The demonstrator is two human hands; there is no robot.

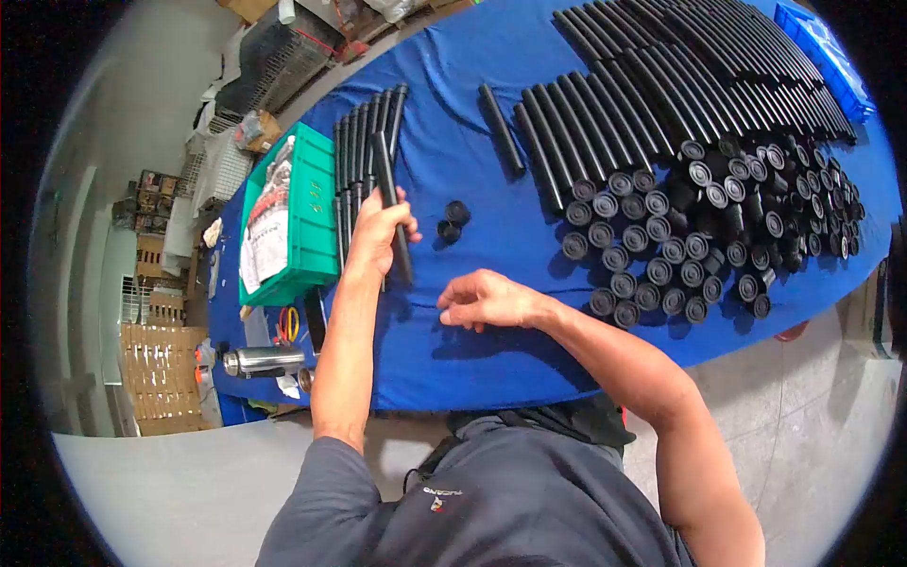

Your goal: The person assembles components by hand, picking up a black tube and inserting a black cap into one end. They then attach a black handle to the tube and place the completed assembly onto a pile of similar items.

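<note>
My left hand (383,227) is closed around a black tube (382,161), held at a slant with its upper end away from me. To the right, my right hand (487,300) hovers over the blue cloth, fingers loosely bent and apart, with nothing visible in it. A few small black round caps (456,212) lie just beyond my hands. Past the held tube, a row of black tubes (354,142) lies beside the green crate. One single black tube (501,130) rests apart near the middle of the cloth.
A blue cloth (453,369) covers the table. Many black tubes (595,123) and round black caps (658,271) lie at right. A green crate (312,213) stands left, near a metal flask (265,361) and yellow-orange scissors (289,324). A blue crate (827,61) sits far right.
</note>
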